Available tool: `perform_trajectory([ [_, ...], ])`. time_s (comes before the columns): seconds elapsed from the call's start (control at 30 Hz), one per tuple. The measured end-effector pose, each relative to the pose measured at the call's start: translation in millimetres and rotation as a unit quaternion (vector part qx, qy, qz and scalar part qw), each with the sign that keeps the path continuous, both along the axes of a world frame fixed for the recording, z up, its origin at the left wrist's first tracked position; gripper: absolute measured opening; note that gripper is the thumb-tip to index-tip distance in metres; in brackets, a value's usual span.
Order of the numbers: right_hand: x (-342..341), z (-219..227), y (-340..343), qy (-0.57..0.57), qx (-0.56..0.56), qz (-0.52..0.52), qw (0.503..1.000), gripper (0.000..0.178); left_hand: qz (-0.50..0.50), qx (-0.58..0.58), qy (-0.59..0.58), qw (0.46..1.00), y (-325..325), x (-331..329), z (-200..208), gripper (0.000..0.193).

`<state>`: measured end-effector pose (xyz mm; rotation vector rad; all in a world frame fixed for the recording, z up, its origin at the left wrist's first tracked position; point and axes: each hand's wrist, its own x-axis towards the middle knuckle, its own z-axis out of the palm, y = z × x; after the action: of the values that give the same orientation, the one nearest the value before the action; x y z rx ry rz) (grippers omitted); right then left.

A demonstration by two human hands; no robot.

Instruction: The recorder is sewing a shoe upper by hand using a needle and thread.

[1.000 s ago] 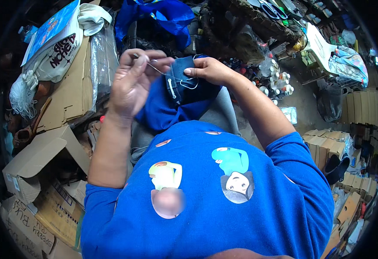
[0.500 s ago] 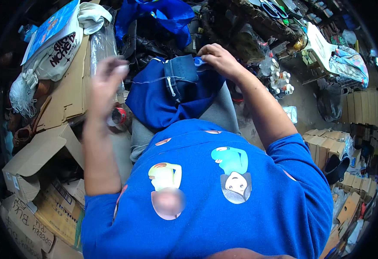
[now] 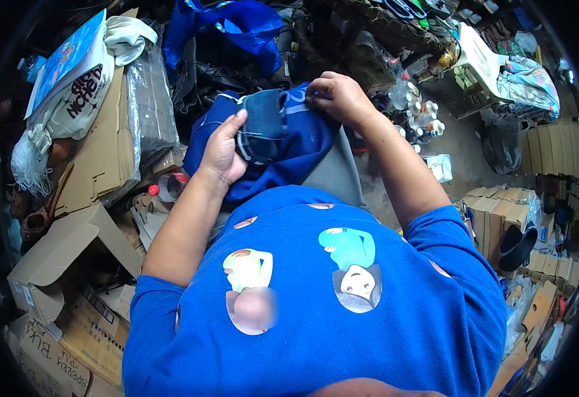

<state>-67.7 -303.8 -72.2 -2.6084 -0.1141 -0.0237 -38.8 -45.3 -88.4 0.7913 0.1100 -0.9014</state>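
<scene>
On my lap lies a dark blue cloth (image 3: 273,175). Over it I hold a small folded denim piece (image 3: 264,118) with a pale edge along its left side. My left hand (image 3: 226,152) grips that left edge, thumb on top and the other fingers partly hidden beneath. To the right of the denim, my right hand (image 3: 339,99) has its fingers bent together next to a small pale-and-blue loop shape. What sits between those fingertips is too small to make out.
A blue plastic bag (image 3: 236,30) lies beyond my lap. Flat cardboard (image 3: 101,149) and an open carton (image 3: 71,248) stand at left. Several white-capped bottles (image 3: 428,119), a white plastic chair (image 3: 478,56) and stacked cardboard pieces (image 3: 498,212) are at right.
My left hand has come from the left, where it was raised and blurred, onto the denim piece. The denim is now lifted and tilted. My right hand stays close to the same place.
</scene>
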Motion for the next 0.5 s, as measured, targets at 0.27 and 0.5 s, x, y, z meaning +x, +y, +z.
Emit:
perform_trajectory([
  [0.27, 18.0, -17.8, 42.4, -0.051, -0.138, 0.074, 0.986, 0.034, 0.028, -0.044, 0.066, 0.996, 0.2, -2.3, -9.6, 0.043],
  [0.5, 8.9, 7.5, 15.5, -0.172, -0.001, -0.141, 0.975, 0.017, 0.063, -0.003, 0.026, 0.998, -18.1, -0.7, -5.9, 0.038],
])
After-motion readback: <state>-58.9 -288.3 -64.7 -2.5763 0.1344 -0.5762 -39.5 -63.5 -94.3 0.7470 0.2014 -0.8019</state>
